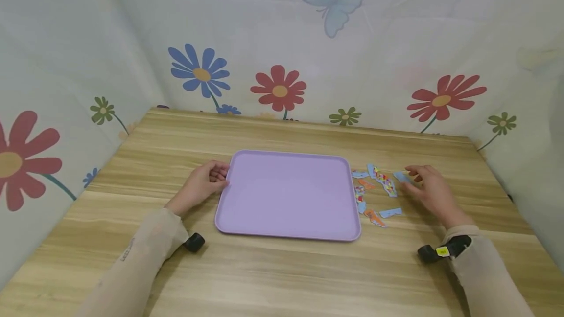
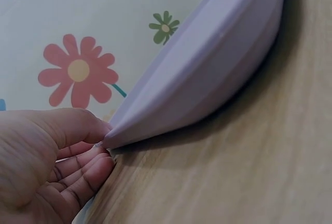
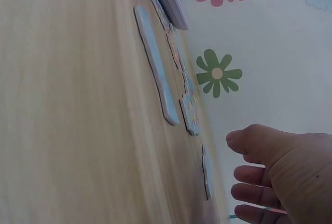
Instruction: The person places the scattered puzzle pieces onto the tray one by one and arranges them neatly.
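Tray [image 1: 288, 194] in lilac lies at the centre of the frame on a wood-grained table [image 1: 282, 278], its left rim pinched between the thumb and fingers of a person's left hand [image 1: 198, 185]. At right of frame, the right hand [image 1: 434, 192], thumb and fingers apart, hovers just beside a light-blue piece [image 1: 400, 176]. More flat pieces [image 1: 387, 185], some multicoloured, others orange or light blue, lie between that hand and the tray's right edge. Printed flowers [image 1: 279, 91] and a pale-blue butterfly [image 1: 335, 3] decorate the white backdrop [image 1: 246, 13] across the top.
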`<state>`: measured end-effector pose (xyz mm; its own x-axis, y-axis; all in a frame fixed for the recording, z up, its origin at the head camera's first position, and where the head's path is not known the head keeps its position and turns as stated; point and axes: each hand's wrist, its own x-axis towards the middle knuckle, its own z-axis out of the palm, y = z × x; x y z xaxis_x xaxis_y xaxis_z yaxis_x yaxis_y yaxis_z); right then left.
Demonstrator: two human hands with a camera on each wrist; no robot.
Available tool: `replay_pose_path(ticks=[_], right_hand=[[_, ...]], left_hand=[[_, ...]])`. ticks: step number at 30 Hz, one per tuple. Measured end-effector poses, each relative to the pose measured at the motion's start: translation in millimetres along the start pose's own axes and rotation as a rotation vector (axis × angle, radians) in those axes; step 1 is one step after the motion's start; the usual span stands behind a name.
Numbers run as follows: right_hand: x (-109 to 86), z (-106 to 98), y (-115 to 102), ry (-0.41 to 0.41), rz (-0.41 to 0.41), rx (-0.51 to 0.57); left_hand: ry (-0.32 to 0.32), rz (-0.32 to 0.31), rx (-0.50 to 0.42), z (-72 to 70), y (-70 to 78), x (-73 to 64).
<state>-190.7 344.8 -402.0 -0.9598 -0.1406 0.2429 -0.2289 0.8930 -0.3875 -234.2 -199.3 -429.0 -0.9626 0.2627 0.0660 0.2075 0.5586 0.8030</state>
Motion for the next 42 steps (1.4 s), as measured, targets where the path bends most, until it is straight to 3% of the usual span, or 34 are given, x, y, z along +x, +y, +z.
replay_pose_path(ticks=[12,20,28,42], right_hand=[[6.7,-5.4,6.9,-0.097,0.068,-0.042],[14.4,-1.8,10.4,-0.173,0.028,-0.040],[22.9,-1.9,11.4,-0.189,0.008,-0.049],[32.8,-1.8,11.6,-0.279,0.033,-0.066]], left_hand=[[-0.013,0.000,-0.023,-0.1,3.6,-2.2],[-0.010,0.005,-0.021,-0.2,-0.4,-3.4],[-0.008,0.013,-0.012,0.3,-0.2,-2.9],[-0.017,0.016,-0.009,-1.3,-1.5,-2.8]])
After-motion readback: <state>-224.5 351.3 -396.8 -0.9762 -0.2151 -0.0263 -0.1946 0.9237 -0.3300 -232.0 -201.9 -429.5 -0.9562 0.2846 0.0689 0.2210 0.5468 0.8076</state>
